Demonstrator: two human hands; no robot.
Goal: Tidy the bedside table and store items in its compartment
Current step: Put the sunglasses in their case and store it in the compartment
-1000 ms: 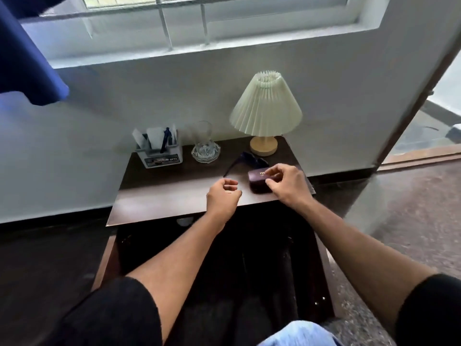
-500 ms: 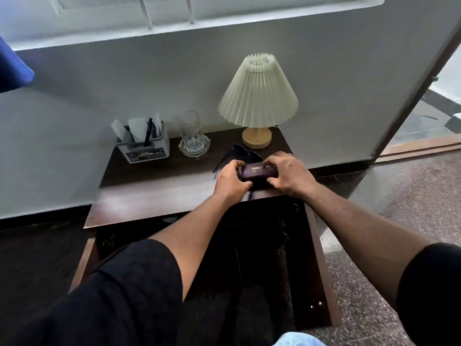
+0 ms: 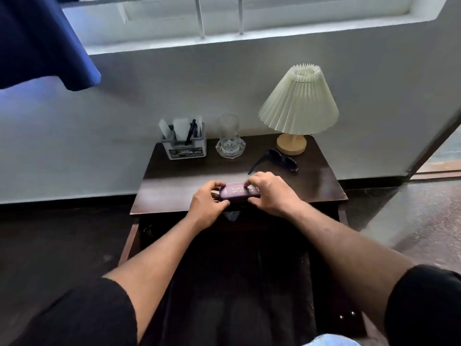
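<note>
Two hands hold a small purple case (image 3: pixel 240 193) at the near edge of the dark tabletop (image 3: pixel 174 186). The left hand (image 3: pixel 207 205) curls around the left end of the case, with the thumb below and the fingers on top. The right hand (image 3: pixel 270 193) covers the right end, and its fingers bend over the top of the case. Gold letters show on the lid between the two hands. I cannot tell if the case is lifted or sits on the wood.

Dark sunglasses (image 3: pixel 280 161) lie on the tabletop just behind the right hand, apart from it. Far on the right stands a lamp (image 3: pixel 298 106) with a pale folded shade and a round wooden foot. A clear glass (image 3: pixel 229 136) stands upright in a glass dish (image 3: pixel 230 148) in the far middle. To its left is a white holder (image 3: pixel 185 146) with papers and a dark pen in it.

Under the tabletop, near the person, a dark compartment (image 3: pixel 239 283) is open. It is too dark to see what is inside. A blue curtain (image 3: pixel 42 43) hangs at the far left by the window.
</note>
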